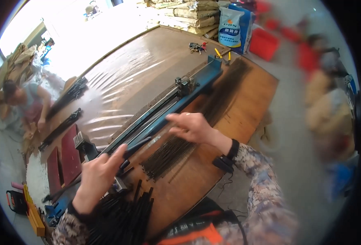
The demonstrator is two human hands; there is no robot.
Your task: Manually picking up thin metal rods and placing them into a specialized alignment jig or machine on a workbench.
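The left hand [100, 176] is closing around a dark tube [137, 146] left of centre, the tip pointing toward mid-frame. The right hand [193, 128], at centre, is keeping its fingers parted near the blue rail. The table [252, 104] is spanning most of the frame. Sacks [190, 16] are piling up at the top edge. The rail [205, 83] is running diagonally through the centre, standing between the right hand and the film-covered half. Black tubes [123, 218] are crowding the lower centre, below the left hand. Thin rods [168, 154] are lying below the right hand. Maroon boards [70, 153] are resting at left; pliers [229, 56] and keys [196, 48] are lying upper right of centre.
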